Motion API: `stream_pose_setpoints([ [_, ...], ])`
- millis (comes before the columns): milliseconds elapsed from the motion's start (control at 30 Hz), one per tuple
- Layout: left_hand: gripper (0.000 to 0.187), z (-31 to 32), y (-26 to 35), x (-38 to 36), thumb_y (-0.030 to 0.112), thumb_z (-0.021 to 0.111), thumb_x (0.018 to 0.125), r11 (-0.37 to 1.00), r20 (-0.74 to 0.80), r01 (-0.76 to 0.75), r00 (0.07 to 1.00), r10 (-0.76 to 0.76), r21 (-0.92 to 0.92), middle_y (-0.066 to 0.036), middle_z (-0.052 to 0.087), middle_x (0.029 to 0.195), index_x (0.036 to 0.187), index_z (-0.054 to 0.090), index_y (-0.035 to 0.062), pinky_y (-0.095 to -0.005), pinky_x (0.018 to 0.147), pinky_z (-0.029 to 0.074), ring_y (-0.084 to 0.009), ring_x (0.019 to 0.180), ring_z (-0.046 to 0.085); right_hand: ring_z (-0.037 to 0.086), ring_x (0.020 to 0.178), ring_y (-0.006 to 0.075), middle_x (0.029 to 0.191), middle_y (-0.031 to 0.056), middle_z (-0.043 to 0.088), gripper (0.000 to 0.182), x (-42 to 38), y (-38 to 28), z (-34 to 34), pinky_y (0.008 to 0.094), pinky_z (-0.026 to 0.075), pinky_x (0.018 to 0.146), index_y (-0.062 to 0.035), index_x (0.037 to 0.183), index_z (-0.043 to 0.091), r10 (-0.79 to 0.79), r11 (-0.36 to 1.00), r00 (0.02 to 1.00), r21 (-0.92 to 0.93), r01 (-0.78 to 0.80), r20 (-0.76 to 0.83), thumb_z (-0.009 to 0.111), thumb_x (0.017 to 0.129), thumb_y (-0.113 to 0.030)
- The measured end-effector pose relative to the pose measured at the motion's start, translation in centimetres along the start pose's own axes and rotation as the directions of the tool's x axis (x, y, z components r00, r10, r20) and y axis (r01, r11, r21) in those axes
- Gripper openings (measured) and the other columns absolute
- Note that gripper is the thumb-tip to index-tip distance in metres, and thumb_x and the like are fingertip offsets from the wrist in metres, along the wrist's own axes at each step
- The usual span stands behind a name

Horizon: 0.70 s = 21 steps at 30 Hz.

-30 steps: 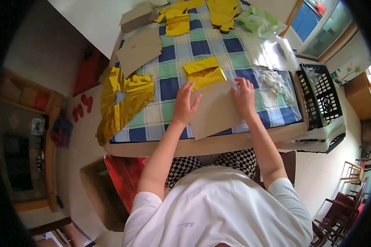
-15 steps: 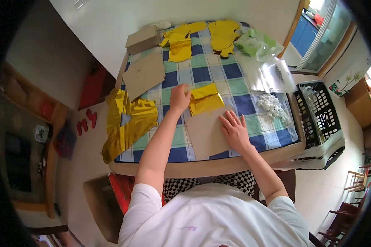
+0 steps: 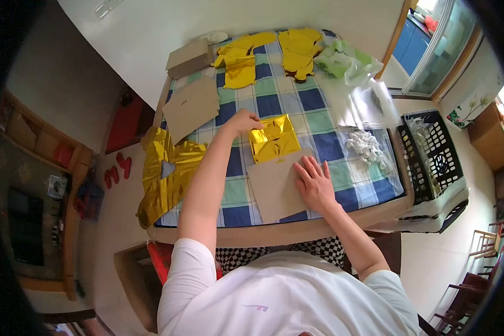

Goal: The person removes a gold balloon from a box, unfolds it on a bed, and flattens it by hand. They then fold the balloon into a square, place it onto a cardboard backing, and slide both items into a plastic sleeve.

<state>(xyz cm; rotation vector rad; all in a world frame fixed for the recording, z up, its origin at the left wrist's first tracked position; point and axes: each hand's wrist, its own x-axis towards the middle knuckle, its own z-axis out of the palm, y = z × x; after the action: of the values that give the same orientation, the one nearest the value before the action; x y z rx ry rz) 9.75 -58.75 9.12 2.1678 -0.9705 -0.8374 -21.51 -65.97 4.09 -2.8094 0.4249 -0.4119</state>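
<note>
A flat gold foil balloon [image 3: 275, 144], folded into a small rectangle, lies at the upper end of a grey-brown cardboard sheet [image 3: 275, 187]. My left hand [image 3: 243, 121] is at the foil's upper left corner, thumb and fingers pinched on its edge. My right hand [image 3: 316, 183] rests flat on the right side of the cardboard, fingers spread, holding nothing. To the left, a larger unfolded gold foil balloon [image 3: 187, 165] hangs partly over the table edge.
More gold foil balloons [image 3: 299, 50] lie at the back, near a cardboard stack [image 3: 189, 59] and a loose cardboard sheet [image 3: 191, 106]. On the right are a green-white plastic bag [image 3: 347, 60], clear plastic sleeves [image 3: 369, 103], a white tangled bundle [image 3: 367, 147] and a black basket [image 3: 431, 151].
The folded foil now lies flatter and more spread out, its upper part lifted back. My left hand has shifted slightly left at its corner. My right hand stays on the cardboard.
</note>
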Motion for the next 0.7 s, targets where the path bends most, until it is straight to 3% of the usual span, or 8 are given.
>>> stream_pose_setpoints([
  [200,0.021,3.0,3.5,-9.4,0.020,0.071,0.075,0.936,-0.222,-0.316,0.912,0.345,0.155,-0.011,0.068,0.080,0.088,0.067,0.0038,-0.0317,0.067,0.049,-0.0196,0.072,0.064,0.032,0.137,0.0263,0.143,0.0111,0.040,0.042,0.1,0.2,0.5,0.0526,0.019,0.112,-0.0157,0.132,0.048,-0.012,1.000,0.999,-0.003,0.012,-0.049,0.050,0.091,-0.026],
  [300,0.015,5.4,3.8,-13.7,0.014,0.069,0.079,0.870,-0.121,-0.419,0.879,0.460,0.262,-0.007,0.067,0.078,0.085,0.064,0.0011,-0.0287,0.068,0.049,-0.0140,0.072,0.062,0.032,0.136,0.0271,0.143,0.0119,0.040,0.043,0.0,0.5,0.8,0.0510,0.020,0.113,-0.0137,0.133,0.048,-0.021,1.000,0.998,0.008,0.021,-0.063,0.050,0.091,-0.025],
  [333,0.015,5.0,4.1,-14.5,0.015,0.068,0.081,0.904,-0.048,-0.389,0.914,0.403,0.179,-0.008,0.067,0.080,0.087,0.064,0.0014,-0.0288,0.070,0.049,-0.0147,0.074,0.063,0.030,0.137,0.0281,0.144,0.0128,0.039,0.044,0.1,0.9,0.9,0.0494,0.019,0.113,-0.0113,0.133,0.047,-0.017,1.000,1.000,0.001,0.017,0.009,0.050,0.091,-0.024],
  [400,0.015,4.1,4.5,-15.9,0.016,0.065,0.085,0.953,0.114,-0.302,0.948,0.298,0.021,-0.009,0.069,0.086,0.090,0.066,0.0021,-0.0290,0.072,0.050,-0.0160,0.079,0.065,0.031,0.137,0.0288,0.143,0.0132,0.040,0.044,0.2,1.0,1.0,0.0491,0.020,0.113,-0.0098,0.133,0.047,-0.031,0.999,0.999,0.033,0.032,-0.040,0.050,0.091,-0.024],
  [500,0.020,3.5,3.2,-12.5,0.021,0.060,0.091,0.970,-0.237,-0.241,0.945,0.227,-0.030,-0.011,0.070,0.094,0.096,0.067,0.0022,-0.0282,0.077,0.050,-0.0179,0.089,0.066,0.031,0.137,0.0293,0.143,0.0139,0.040,0.044,-0.1,1.0,1.1,0.0486,0.020,0.113,-0.0083,0.132,0.047,-0.048,0.998,0.997,0.030,0.050,-0.060,0.049,0.091,-0.024],
  [533,0.029,3.6,2.7,-11.0,0.024,0.054,0.094,0.952,-0.216,-0.294,0.927,0.306,0.087,-0.015,0.067,0.108,0.109,0.064,0.0012,-0.0320,0.086,0.049,-0.0234,0.103,0.064,0.031,0.136,0.0294,0.142,0.0141,0.040,0.043,0.1,1.1,1.1,0.0485,0.020,0.113,-0.0079,0.132,0.047,-0.058,0.998,0.996,0.018,0.059,-0.063,0.049,0.091,-0.023],
  [700,0.042,9.1,0.3,-7.0,0.026,0.047,0.097,0.936,-0.077,-0.342,0.934,0.348,0.082,-0.019,0.048,0.135,0.132,0.047,0.0030,-0.0368,0.104,0.035,-0.0290,0.128,0.045,0.032,0.136,0.0293,0.143,0.0151,0.039,0.042,0.0,1.1,1.4,0.0482,0.021,0.113,-0.0053,0.130,0.048,-0.058,0.998,0.996,0.035,0.060,-0.074,0.050,0.090,-0.019],
])
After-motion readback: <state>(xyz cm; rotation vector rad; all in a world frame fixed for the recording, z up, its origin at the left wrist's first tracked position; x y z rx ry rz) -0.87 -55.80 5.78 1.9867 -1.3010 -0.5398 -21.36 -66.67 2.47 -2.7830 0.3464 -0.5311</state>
